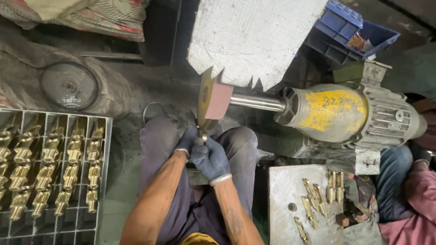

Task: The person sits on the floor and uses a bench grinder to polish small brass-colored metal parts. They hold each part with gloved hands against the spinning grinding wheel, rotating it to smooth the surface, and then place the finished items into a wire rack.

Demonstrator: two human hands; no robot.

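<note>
Brass fitting (pixel 204 136) pinched between both gloved hands and pressed up against the lower rim of the buffing wheel (pixel 211 97); only a small bright tip visible above the fingers, the rest hidden inside the grip. Left hand (pixel 187 140) wrapped close from the near side, right hand (pixel 210 156) folded over it, both closed tight on the piece with no gap showing. Directly above the grip: wheel, tan on the face and reddish at the side, mounted on a polished steel shaft (pixel 256 102). Further along that shaft, off to the right of the grip: grey motor (pixel 345 115) with a worn yellow patch. Left of the grip and well apart: wire tray (pixel 105 149) with rows of polished brass parts (pixel 50 163) standing in its compartments. Right of the grip and lower: pale slab (pixel 284 204) carrying a loose scatter of similar brass pieces (pixel 315 204). Beyond that, another person's leg and sleeve at the frame edge.

Judged as mid-polish: one piece held to the wheel, contact apparently made. Next move calling for steady pressure, a slow turn of the piece between the fingers to reach unpolished faces, glove fabric kept clear of the rim. Whether the wheel is spinning: impossible to tell from one blur-free view.
</note>
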